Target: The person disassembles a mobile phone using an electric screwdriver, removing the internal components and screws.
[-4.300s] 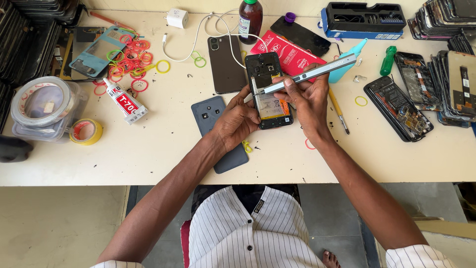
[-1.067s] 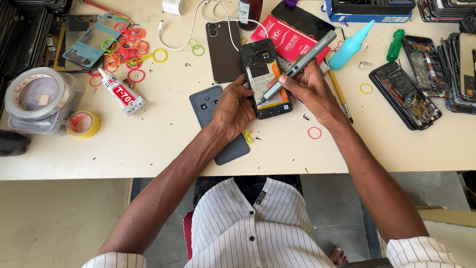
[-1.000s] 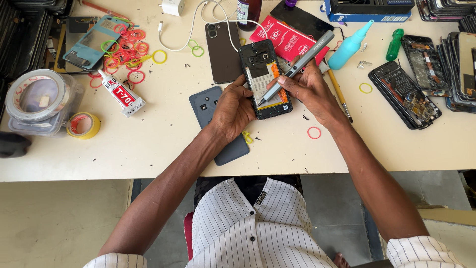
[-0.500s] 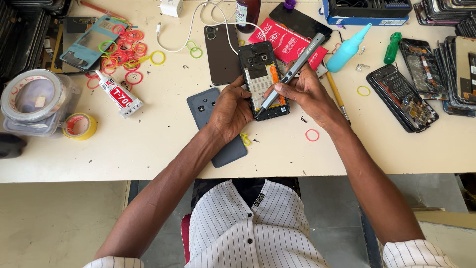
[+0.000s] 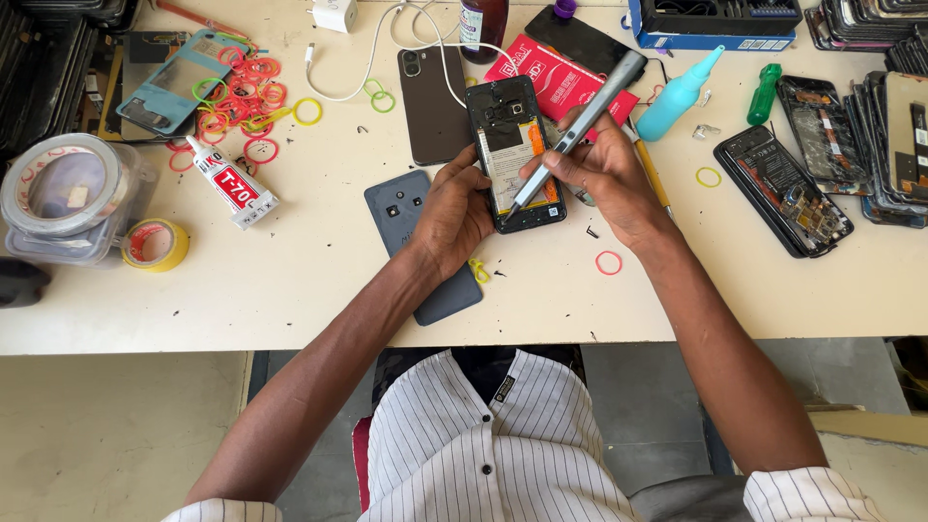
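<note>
Grey metal marks the electric screwdriver [image 5: 578, 121], a slim pen-shaped tool that the right hand [image 5: 604, 174] holds in a closed grip around its lower half, tilted so the tip comes down on the lower part of the opened phone [image 5: 514, 153]. That phone lies back-side up with its cover off, its battery and orange inner parts showing, at the middle of the cream surface [image 5: 319, 290]. The left hand [image 5: 452, 211] is closed on the phone's left edge, fingers curled against it, steadying it.

Left of the opened phone, partly under the left wrist, lies a grey back cover [image 5: 406, 208] with camera cut-outs. Just above-left of the phone rests a dark brown phone [image 5: 432, 101], back up, with a white cable [image 5: 387, 48] looping past it. Behind the phone sits a red packet [image 5: 541, 72]. To the phone's right stand a turquoise squeeze bottle [image 5: 677, 92] and, well beyond it, a dismantled phone [image 5: 788, 188] with its boards bare. A pink rubber band [image 5: 609, 263] lies just below the right wrist. Far to the phone's left are a glue tube [image 5: 232, 182], a scatter of coloured rubber bands [image 5: 251, 92], a yellow tape roll [image 5: 155, 244] and a clear tape roll [image 5: 60, 186].
</note>
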